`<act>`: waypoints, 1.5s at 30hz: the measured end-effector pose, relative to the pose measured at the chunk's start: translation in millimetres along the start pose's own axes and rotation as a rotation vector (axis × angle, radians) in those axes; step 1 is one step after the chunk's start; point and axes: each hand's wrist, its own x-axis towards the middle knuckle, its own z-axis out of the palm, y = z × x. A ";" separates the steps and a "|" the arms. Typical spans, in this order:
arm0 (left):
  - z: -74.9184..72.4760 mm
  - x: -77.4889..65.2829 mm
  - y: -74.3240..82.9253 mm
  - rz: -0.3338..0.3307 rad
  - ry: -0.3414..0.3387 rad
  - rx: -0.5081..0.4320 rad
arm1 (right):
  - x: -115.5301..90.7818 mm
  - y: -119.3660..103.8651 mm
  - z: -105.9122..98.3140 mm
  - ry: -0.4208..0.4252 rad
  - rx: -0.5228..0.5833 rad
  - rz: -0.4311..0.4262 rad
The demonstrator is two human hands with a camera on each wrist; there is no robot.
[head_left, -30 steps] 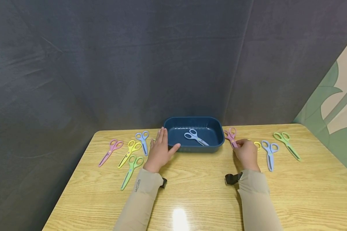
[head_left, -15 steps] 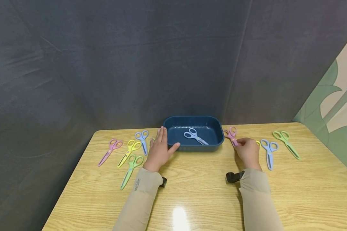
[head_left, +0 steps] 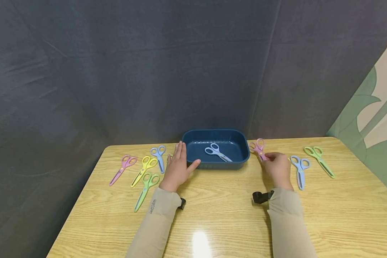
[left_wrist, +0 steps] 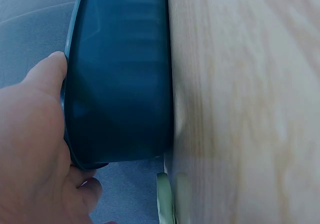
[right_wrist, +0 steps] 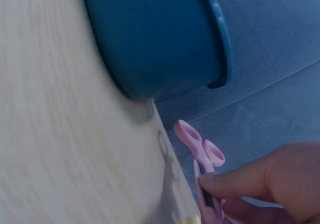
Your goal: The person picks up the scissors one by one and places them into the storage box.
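My right hand [head_left: 278, 170] pinches a pair of pink scissors [head_left: 261, 154] by the blades between thumb and fingers. In the right wrist view the scissors' pink handle loops [right_wrist: 200, 146] point toward the basin, and their shadow falls on the table. My left hand [head_left: 177, 170] rests at the left end of a dark blue rectangular basin [head_left: 216, 166], with fingers along the side rim and thumb at the front corner. Inside the basin lies a pair of blue scissors [head_left: 219, 154]. Behind the left hand, a green handle [left_wrist: 164, 199] is partly hidden.
On the left of the table [head_left: 225, 222] lie pink scissors [head_left: 122, 169], yellow scissors [head_left: 144, 170], blue scissors [head_left: 159, 157] and green scissors [head_left: 146, 191]. Blue scissors [head_left: 300, 171] and green scissors [head_left: 320, 162] lie at right. A grey curtain [head_left: 193, 71] hangs behind.
My right hand has lifted the pink scissors slightly off the table and shifted a little right, covering more of the yellow scissors behind it. The left hand and basin stay put.
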 end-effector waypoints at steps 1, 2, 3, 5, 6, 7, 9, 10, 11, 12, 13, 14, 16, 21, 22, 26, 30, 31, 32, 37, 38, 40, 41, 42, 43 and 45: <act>-0.3 -0.2 0.3 0.001 0.000 0.000 | -0.1 -0.8 -1.0 0.005 0.005 -0.006; -0.6 -0.3 0.5 0.000 -0.002 -0.001 | 0.0 -1.8 -2.1 0.010 0.008 -0.013; -0.8 -0.4 0.6 0.000 -0.002 -0.003 | 0.0 -2.9 -3.1 0.018 0.011 -0.019; -1.0 -0.4 0.7 0.000 -0.002 -0.005 | 0.0 -5.7 -4.9 0.039 0.019 -0.033; -1.2 -0.5 0.8 -0.001 -0.002 -0.004 | 0.0 -7.3 -5.8 0.049 0.019 -0.040; -1.2 -0.4 0.8 -0.002 -0.002 -0.003 | 0.0 -8.9 -6.6 0.059 0.022 -0.047; -1.3 -0.2 0.8 -0.004 -0.001 0.003 | -0.3 -12.0 -8.1 0.076 0.023 -0.054; -1.2 0.0 0.7 -0.004 -0.001 0.006 | -0.6 -13.5 -8.8 0.081 0.023 -0.057; -1.1 0.1 0.7 -0.003 0.001 0.009 | -0.9 -14.7 -9.6 0.084 0.024 -0.058; -0.9 0.3 0.5 -0.002 0.002 0.013 | -1.2 -16.0 -10.3 0.085 0.026 -0.059; -0.6 0.6 0.3 -0.002 0.004 0.014 | -1.4 -17.1 -10.9 0.087 0.028 -0.059; -0.4 0.8 0.2 -0.001 0.005 0.016 | -1.6 -18.2 -11.5 0.089 0.030 -0.058; -0.1 1.0 0.1 0.001 0.006 0.018 | -2.0 -20.2 -12.4 0.092 0.030 -0.054; -0.6 0.4 1.1 0.005 0.006 0.017 | -3.4 -26.8 -13.0 0.116 0.029 -0.063; -0.7 0.2 1.3 0.005 0.005 0.016 | -4.1 -28.5 -12.8 0.119 0.035 -0.065; -1.0 -0.5 1.3 0.007 0.011 0.027 | -6.8 -35.9 -10.9 0.124 0.065 -0.076; -1.2 -0.9 1.3 0.007 0.018 0.051 | -9.1 -43.0 -7.8 0.116 0.096 -0.081; -1.3 -1.0 1.3 0.004 0.018 0.055 | -9.6 -44.5 -7.0 0.114 0.101 -0.083; -1.4 -1.1 1.4 0.003 0.018 0.056 | -10.0 -45.8 -6.2 0.114 0.107 -0.086; -1.2 -1.0 1.7 -0.002 0.019 0.058 | -10.7 -49.9 -1.1 0.134 0.120 -0.104; -1.2 -0.9 1.7 -0.001 0.021 0.057 | -10.7 -50.4 0.1 0.140 0.122 -0.108; -1.1 -0.8 1.9 0.000 0.022 0.058 | -10.8 -51.2 2.5 0.147 0.128 -0.118; -1.2 -0.8 1.9 -0.001 0.021 0.057 | -10.9 -51.7 3.6 0.148 0.130 -0.122; -1.2 -0.8 2.0 -0.001 0.022 0.056 | -11.0 -52.2 4.6 0.148 0.134 -0.127; -1.2 -0.8 2.0 -0.001 0.021 0.054 | -11.1 -52.8 5.4 0.147 0.137 -0.132; -1.1 -0.6 2.0 -0.002 0.020 0.051 | -11.4 -54.1 6.6 0.139 0.141 -0.141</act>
